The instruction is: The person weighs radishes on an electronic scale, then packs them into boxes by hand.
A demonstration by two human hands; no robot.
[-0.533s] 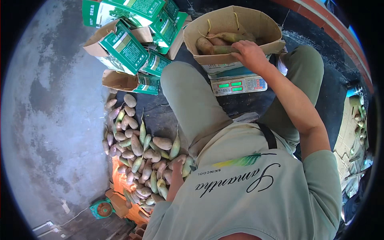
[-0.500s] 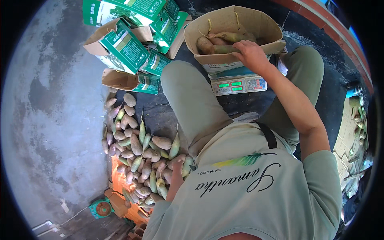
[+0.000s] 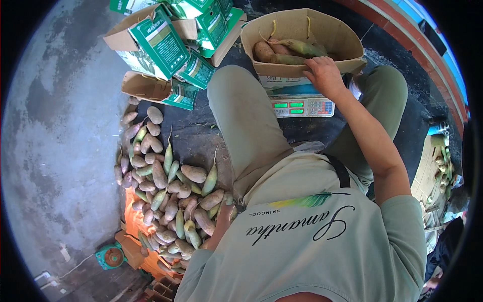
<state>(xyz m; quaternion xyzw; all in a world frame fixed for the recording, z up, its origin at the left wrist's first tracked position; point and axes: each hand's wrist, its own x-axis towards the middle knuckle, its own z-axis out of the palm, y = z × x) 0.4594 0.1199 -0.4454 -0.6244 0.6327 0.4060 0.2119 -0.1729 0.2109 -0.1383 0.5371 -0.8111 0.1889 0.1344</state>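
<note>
My right hand (image 3: 324, 75) is at the near rim of an open cardboard box (image 3: 352, 67), fingers over the edge and thumb against the outer side. Inside the box lie a few brownish roots (image 3: 263, 52) and long green radishes (image 3: 302, 48). The box rests on a digital scale (image 3: 302, 106) with lit green displays, between my knees. At my left side, my left hand (image 3: 224, 216) reaches into a big pile of green radishes and brownish-pink roots (image 3: 159, 174). A green radish (image 3: 228, 198) shows right by that hand, whose fingers are mostly hidden.
Several green-and-white cardboard boxes (image 3: 163, 43) stand stacked at the far left, one lying open (image 3: 146, 88) beside the pile. Under the pile's near end spreads an orange sheet (image 3: 133, 209). A round green device (image 3: 109, 256) sits by the grey wall (image 3: 60, 126). More roots lie far right (image 3: 444, 171).
My view has shifted a little. The right hand has gone from touching a radish inside the box to its near rim. My left hand stays at the pile, by a green radish.
</note>
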